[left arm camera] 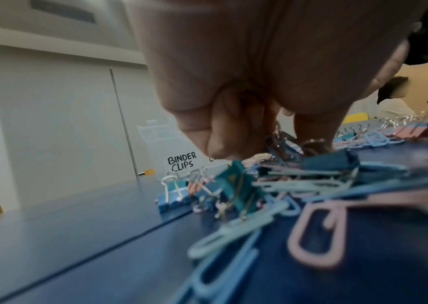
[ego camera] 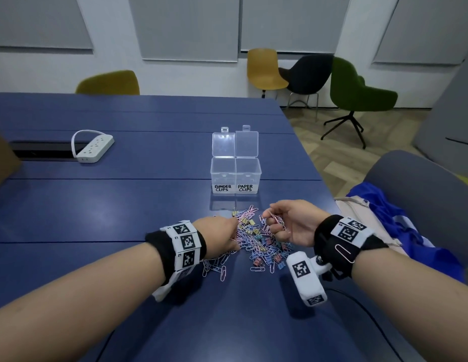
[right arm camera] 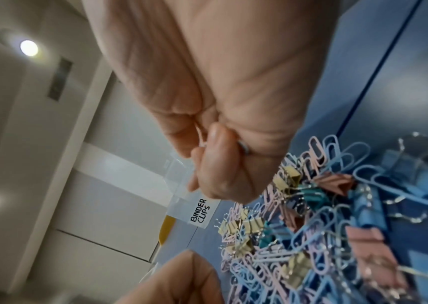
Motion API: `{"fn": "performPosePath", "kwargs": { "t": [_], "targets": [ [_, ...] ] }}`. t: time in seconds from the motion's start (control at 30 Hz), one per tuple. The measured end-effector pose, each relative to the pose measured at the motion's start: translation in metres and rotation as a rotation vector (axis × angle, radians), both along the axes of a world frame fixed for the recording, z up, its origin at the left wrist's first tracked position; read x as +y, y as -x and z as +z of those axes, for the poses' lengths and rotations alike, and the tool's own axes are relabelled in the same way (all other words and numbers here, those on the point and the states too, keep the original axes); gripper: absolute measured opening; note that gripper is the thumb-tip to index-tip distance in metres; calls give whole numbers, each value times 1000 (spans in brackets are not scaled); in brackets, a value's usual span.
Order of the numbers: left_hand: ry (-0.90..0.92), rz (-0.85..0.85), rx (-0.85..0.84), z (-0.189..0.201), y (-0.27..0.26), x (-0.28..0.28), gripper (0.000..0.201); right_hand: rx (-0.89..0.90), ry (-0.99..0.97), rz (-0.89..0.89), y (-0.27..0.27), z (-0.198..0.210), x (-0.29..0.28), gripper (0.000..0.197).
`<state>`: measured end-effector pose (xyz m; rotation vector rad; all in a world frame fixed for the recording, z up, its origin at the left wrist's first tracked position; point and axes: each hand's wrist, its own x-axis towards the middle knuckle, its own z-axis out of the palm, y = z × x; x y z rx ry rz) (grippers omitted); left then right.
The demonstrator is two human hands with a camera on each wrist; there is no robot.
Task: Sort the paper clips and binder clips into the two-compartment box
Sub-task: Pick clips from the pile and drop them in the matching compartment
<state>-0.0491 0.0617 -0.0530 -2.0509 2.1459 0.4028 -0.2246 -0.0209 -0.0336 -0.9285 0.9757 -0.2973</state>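
Note:
A clear two-compartment box point(ego camera: 235, 176) stands open on the blue table, its left half labelled BINDER CLIPS point(left arm camera: 181, 163) and its right half PAPER CLIPS. In front of it lies a mixed pile of pastel paper clips and binder clips point(ego camera: 259, 241). My left hand point(ego camera: 220, 237) reaches down into the pile's left side with curled fingers point(left arm camera: 223, 131). They seem to pinch a binder clip's wire handle point(left arm camera: 277, 128) against the thumb. My right hand point(ego camera: 276, 222) hovers just above the pile, gripping a bunch of pink paper clips point(ego camera: 276, 218), one strand showing between its fingers point(right arm camera: 200, 136).
A white power strip point(ego camera: 93, 147) lies at the far left beside a dark cable slot point(ego camera: 44, 150). The table's right edge runs close to my right arm, with a blue cloth point(ego camera: 400, 223) on a grey chair beyond it. A pink paper clip point(ego camera: 344, 253) clings to my right wrist strap.

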Motion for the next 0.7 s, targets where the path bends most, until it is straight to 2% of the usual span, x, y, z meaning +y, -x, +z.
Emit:
{"fn": "performPosePath", "kwargs": {
  "t": [0.13,0.23,0.33,0.43,0.5,0.6,0.7],
  "targets": [
    [106,-71,-44,5,0,3,26,124,130,140,-4,-2,3,21],
    [130,-74,18,8,-7,1,23,237,217,218,-9,-1,5,27],
    [142,42,196,11,-17,-2,25,405,401,333,-18,5,8,26],
    [110,173,341,14,-30,-7,28,657,835,565,-27,11,15,28],
    [81,243,413,14,-39,-7,27,761,1030,701,-32,13,22,21],
    [22,339,519,12,-47,-4,28,916,1213,820,-40,7,29,40],
    [-69,484,861,9,-51,3,20,1001,1276,855,-48,-1,31,42]
  ]
}}
